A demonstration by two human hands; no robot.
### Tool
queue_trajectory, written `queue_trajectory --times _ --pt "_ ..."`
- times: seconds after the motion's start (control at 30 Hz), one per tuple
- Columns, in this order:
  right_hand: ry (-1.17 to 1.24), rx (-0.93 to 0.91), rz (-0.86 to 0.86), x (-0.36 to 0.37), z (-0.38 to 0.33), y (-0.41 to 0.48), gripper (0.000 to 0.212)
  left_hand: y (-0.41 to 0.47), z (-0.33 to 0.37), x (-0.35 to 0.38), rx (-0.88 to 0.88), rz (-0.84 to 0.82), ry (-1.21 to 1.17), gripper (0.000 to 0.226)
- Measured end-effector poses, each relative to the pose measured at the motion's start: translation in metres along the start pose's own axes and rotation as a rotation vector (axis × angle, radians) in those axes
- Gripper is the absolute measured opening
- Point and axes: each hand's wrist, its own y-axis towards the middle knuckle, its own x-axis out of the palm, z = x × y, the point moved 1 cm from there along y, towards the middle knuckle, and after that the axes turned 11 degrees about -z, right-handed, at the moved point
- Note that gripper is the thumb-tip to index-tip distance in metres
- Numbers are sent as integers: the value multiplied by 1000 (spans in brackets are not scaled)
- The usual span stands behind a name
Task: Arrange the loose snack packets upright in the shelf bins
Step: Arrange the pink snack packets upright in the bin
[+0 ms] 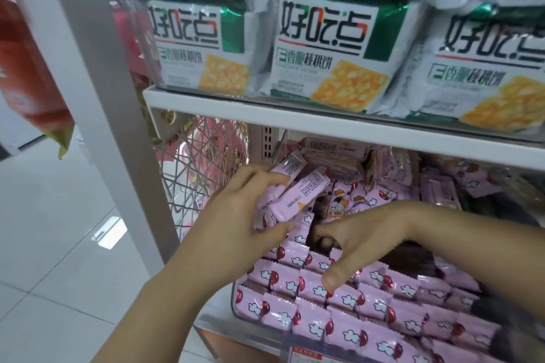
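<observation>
The left hand [236, 215] grasps a bundle of loose pink foil snack packets [298, 191] above the clear plastic shelf bin [236, 300]; the right hand [362, 236] reaches among upright pink packet rows [324, 321] in the bin, fingers [326, 242] curled into a gap; its grip cannot be determined.

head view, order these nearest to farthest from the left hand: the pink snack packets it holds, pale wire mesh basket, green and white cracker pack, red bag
1. Pink snack packets, in the left hand's grip.
2. Pale wire mesh basket, just left of its fingers.
3. Green and white cracker pack, on the upper shelf, above.
4. Red bag, far left.
</observation>
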Motion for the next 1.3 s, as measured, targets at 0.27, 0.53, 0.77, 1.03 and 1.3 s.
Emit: queue_trajectory --times 0.27,0.53,0.77,1.03,1.3 --pt "-80 -39 -21 0 20 31 122 1 -2 1 17 11 3 63" --pt "-12 -35 18 2 23 34 123 0 -1 0 21 10 5 63" --pt "8 -98 54 4 20 34 121 0 -1 2 16 38 2 57" --pt "-1 -165 218 9 21 20 100 -2 7 0 19 94 176 51" --pt "28 -156 375 23 20 -8 73 -3 19 -6 -107 -54 318 59"
